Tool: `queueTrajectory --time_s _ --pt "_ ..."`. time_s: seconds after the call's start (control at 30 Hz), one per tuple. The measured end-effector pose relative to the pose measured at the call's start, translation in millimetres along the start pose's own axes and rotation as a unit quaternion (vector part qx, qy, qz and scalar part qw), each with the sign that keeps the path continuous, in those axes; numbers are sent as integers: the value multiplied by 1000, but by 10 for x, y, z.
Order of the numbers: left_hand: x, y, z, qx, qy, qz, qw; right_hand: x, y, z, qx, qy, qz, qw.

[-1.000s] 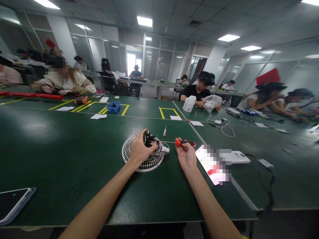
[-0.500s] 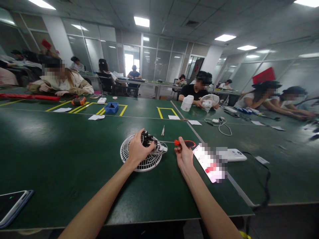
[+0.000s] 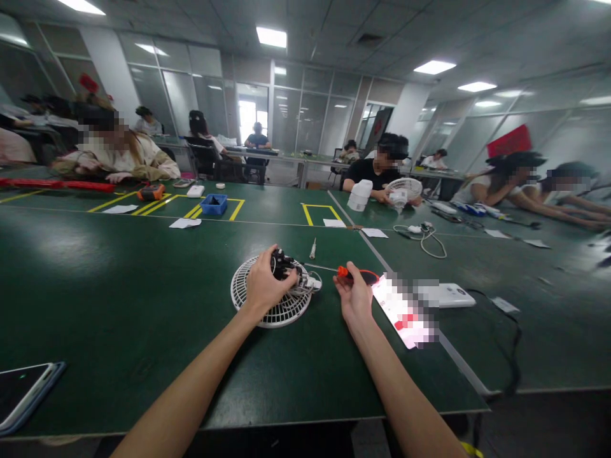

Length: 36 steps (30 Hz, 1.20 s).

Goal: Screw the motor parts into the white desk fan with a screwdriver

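Note:
A white round fan grille lies flat on the green table in front of me. My left hand is closed around the black motor assembly that sits on the grille. My right hand grips a red-and-black handled screwdriver, whose thin shaft points left toward the motor. A white connector with wires lies at the grille's right edge, between my two hands.
A phone and a white box with a black cable lie right of my right hand. Another small tool lies beyond the grille. A phone sits at the near left edge. Several people work at the far side.
The screwdriver's tip has lifted slightly and its shaft now angles up to the left. My left hand stays on the motor. The camera has shifted a little.

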<state>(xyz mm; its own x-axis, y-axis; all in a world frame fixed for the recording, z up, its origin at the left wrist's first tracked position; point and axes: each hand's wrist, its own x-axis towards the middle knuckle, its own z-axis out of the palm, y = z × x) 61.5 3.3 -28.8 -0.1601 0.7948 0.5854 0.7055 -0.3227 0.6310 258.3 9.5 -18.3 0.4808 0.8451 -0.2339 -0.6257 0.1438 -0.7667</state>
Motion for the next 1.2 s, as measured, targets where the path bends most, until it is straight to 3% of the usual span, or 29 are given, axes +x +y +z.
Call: queueTrajectory --time_s 1.2 --pt "-4 14 -12 8 -5 -13 1000 -29 2 26 -34 2 4 999"
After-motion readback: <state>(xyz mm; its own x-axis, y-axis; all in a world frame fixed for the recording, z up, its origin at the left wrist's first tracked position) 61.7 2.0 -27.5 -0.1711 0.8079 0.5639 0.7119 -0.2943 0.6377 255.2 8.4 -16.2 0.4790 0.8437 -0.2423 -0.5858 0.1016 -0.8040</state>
